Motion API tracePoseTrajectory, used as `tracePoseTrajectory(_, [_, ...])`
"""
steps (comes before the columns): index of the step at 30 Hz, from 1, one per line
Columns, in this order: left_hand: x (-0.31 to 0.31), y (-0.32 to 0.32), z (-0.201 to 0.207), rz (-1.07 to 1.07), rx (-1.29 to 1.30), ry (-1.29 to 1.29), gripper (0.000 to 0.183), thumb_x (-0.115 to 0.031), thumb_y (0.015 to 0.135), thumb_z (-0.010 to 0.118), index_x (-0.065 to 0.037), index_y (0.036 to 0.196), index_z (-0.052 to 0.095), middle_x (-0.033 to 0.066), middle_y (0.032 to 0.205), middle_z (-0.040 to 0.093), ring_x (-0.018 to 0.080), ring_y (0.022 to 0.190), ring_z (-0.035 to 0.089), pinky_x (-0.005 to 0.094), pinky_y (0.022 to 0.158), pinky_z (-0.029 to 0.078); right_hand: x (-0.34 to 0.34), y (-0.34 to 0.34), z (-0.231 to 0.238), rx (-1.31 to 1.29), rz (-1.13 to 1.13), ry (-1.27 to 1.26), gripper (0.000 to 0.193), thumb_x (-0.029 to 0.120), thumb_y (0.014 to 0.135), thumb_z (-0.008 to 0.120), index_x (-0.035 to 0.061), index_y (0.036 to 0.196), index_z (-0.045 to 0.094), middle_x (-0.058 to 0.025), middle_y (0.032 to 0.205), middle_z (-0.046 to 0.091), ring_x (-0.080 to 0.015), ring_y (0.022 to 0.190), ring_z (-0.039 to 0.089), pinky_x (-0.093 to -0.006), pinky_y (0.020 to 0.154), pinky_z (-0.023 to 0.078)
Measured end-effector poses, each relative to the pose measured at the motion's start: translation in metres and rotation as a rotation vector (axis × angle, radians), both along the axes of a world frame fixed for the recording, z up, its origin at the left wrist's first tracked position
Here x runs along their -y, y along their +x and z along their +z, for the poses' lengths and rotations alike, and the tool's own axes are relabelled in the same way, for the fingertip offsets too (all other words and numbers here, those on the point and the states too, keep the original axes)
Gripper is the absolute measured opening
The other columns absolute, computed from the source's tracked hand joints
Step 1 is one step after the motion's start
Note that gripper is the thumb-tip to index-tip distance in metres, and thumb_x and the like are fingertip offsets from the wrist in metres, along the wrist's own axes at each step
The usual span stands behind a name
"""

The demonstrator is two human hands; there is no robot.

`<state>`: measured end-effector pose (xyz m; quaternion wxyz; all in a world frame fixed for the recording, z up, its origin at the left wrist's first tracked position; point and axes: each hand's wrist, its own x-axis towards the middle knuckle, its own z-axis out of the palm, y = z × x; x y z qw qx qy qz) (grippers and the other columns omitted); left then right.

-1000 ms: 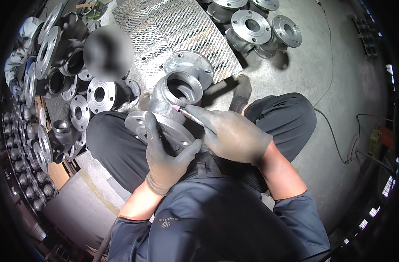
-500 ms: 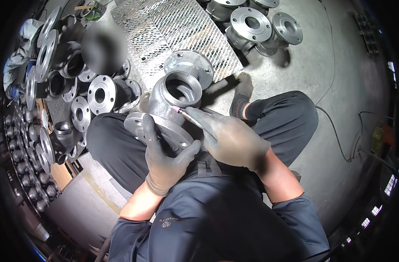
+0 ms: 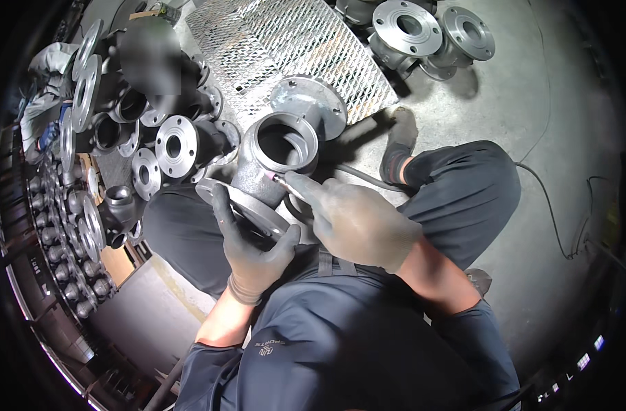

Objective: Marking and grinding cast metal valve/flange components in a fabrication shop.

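Note:
Between my legs a grey cast flanged valve body (image 3: 251,183) rests tilted, its round open neck facing up and toward me. My left hand (image 3: 253,255) grips its near flange, fingers along the outer side and thumb at the rim. In my right hand (image 3: 364,222) is a slim grinder with a pink stone tip (image 3: 270,176), which meets the body's outer wall just below the neck. Most of the grinder is hidden by my fingers. Both hands wear grey gloves. The far flange (image 3: 311,103) lies toward the metal plate.
A ridged metal plate (image 3: 285,48) lies ahead. Flanged castings (image 3: 177,146) crowd the left, and more castings (image 3: 407,29) stand at the far right. Beside my right leg runs a dark hose (image 3: 371,179). Another person's sleeve (image 3: 49,113) shows at far left.
The view has shifted, moving the surroundings rightward. The valve body has turned slightly, so its near flange looks more edge-on. The pink tip stays at the wall below the neck.

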<state>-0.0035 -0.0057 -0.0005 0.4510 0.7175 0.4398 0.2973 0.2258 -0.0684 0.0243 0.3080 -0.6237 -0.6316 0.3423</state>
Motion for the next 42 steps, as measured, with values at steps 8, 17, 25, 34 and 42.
tracePoseTrajectory(8, [-0.008, -0.014, 0.004, -0.072, -0.073, 0.037, 0.136, -0.001, 0.079, 0.090, -0.007, 0.180, -0.001, 0.0262, 0.172, 0.034, 0.0365, 0.152, 0.048, 0.0498, 0.126, 0.043, -0.013, -0.008, 0.004, -0.020, 0.075, -0.074, 0.061, 0.013, 0.099, 0.067, -0.0023, 0.156, 0.053, -0.0279, 0.093, 0.074, -0.0430, 0.081, 0.077, -0.0515, 0.073, 0.063])
tracePoseTrajectory(17, [-0.010, -0.013, 0.004, -0.065, -0.076, 0.111, 0.139, -0.014, 0.081, 0.098, -0.009, 0.181, 0.003, 0.0247, 0.170, 0.039, 0.0345, 0.149, 0.052, 0.0480, 0.124, 0.046, -0.004, -0.019, -0.001, -0.088, 0.092, -0.064, 0.062, 0.012, 0.099, 0.067, 0.0011, 0.159, 0.051, -0.0249, 0.094, 0.074, -0.0441, 0.084, 0.077, -0.0539, 0.073, 0.063])
tracePoseTrajectory(25, [-0.080, 0.012, 0.041, 0.042, -0.123, 0.096, 0.117, -0.022, 0.080, 0.086, 0.005, 0.175, 0.026, 0.0242, 0.171, 0.045, 0.0285, 0.154, 0.048, 0.0421, 0.127, 0.040, 0.004, 0.028, -0.019, -0.199, -0.097, 0.045, 0.058, 0.005, 0.102, 0.059, 0.0025, 0.160, 0.055, -0.0313, 0.106, 0.074, -0.0464, 0.094, 0.075, -0.0520, 0.085, 0.060])
tracePoseTrajectory(34, [-0.146, 0.038, 0.046, 0.180, 0.037, -0.055, 0.090, -0.016, 0.093, 0.074, 0.010, 0.171, 0.036, 0.0236, 0.171, 0.046, 0.0288, 0.158, 0.045, 0.0410, 0.131, 0.031, -0.037, 0.070, -0.063, -0.164, -0.338, -0.092, 0.053, 0.008, 0.104, 0.060, 0.0013, 0.157, 0.059, -0.0331, 0.116, 0.077, -0.0477, 0.107, 0.076, -0.0503, 0.097, 0.056])
tracePoseTrajectory(42, [-0.150, 0.038, 0.043, 0.145, -0.038, 0.049, 0.090, -0.011, 0.090, 0.076, 0.007, 0.170, 0.039, 0.0217, 0.170, 0.049, 0.0295, 0.158, 0.046, 0.0424, 0.133, 0.030, -0.097, 0.063, -0.089, -0.016, -0.290, -0.280, 0.054, 0.006, 0.102, 0.060, 0.0089, 0.156, 0.062, -0.0336, 0.117, 0.075, -0.0524, 0.110, 0.074, -0.0572, 0.098, 0.057])
